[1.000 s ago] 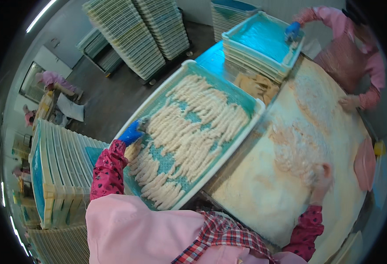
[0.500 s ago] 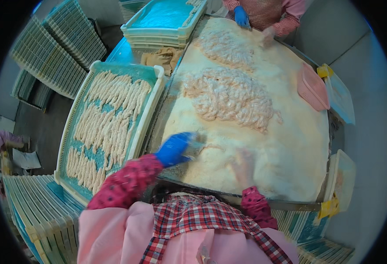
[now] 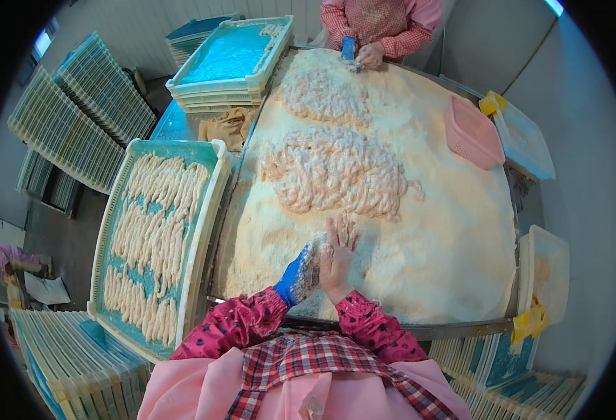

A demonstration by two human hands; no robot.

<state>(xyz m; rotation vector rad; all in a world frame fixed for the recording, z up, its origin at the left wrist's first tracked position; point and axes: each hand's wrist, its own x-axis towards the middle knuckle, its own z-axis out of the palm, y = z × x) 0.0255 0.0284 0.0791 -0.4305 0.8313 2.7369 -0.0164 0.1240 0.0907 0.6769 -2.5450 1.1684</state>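
Note:
My left hand (image 3: 299,277), in a blue glove whose fingers are coated with white powder, meets my right hand (image 3: 337,260) over the near part of the powder-covered table (image 3: 434,259). The right hand is pale with powder, its fingers stretched upward and a little apart. The left hand's fingers lie flat along the right palm. Whether anything is between the palms is hidden. Just beyond my fingertips lies a large heap of pale pink raw meat strips (image 3: 343,171). To the left, a white-rimmed tray (image 3: 206,231) holds rows of powder-coated strips (image 3: 150,241) on a blue-green liner.
A second meat heap (image 3: 322,96) lies farther back, before a co-worker's hands (image 3: 360,54). A pink basket (image 3: 474,133) sits at the table's right. Stacked trays (image 3: 227,56) and a brown cloth (image 3: 227,127) are at far left. Slatted racks (image 3: 77,357) stand near left.
My hands have come together, the left moving right and the right moving left and up. The view has shifted. The co-worker's hands have come together too.

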